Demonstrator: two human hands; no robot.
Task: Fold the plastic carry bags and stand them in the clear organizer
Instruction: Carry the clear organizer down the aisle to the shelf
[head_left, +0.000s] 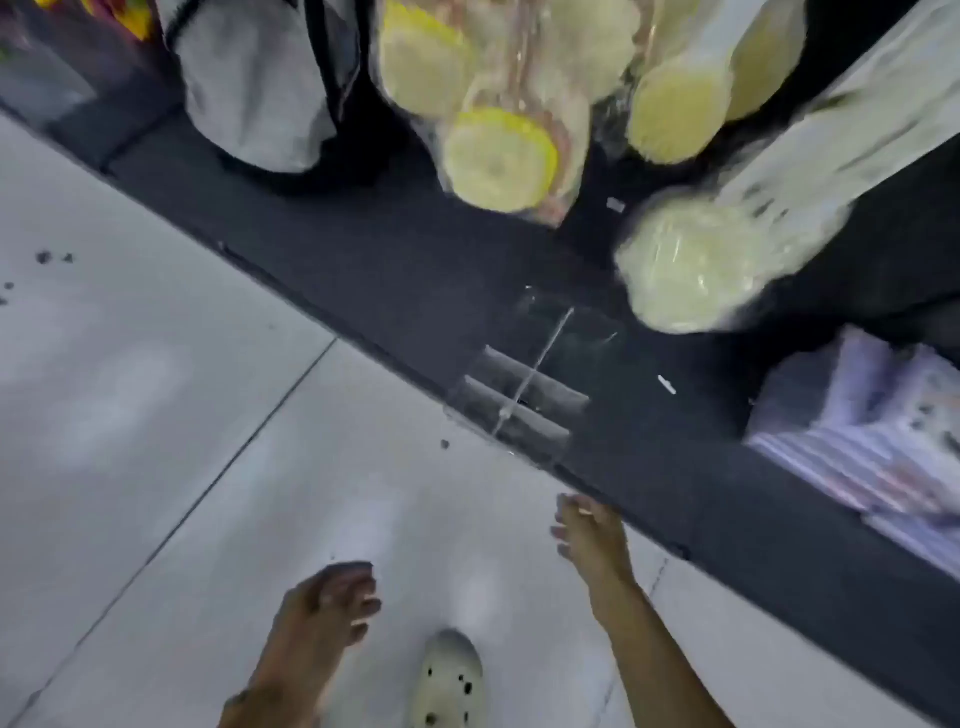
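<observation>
While both hands hang over the pale tiled floor (156, 415), neither holds anything: left hand (332, 603) loosely curled, right hand (587, 535) fingers relaxed, well apart. Clear organizer (524, 389) sits on the dark shelf (363, 270) just beyond the right hand; folded dark bags (519, 410) stand inside. Yellow-lidded packs (498, 156) far. Pale clog (449, 680) near.

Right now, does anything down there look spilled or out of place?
Yes: small dark crumbs lie scattered on the pale floor tiles at the left, and one more speck sits by the black shelf base.
</observation>
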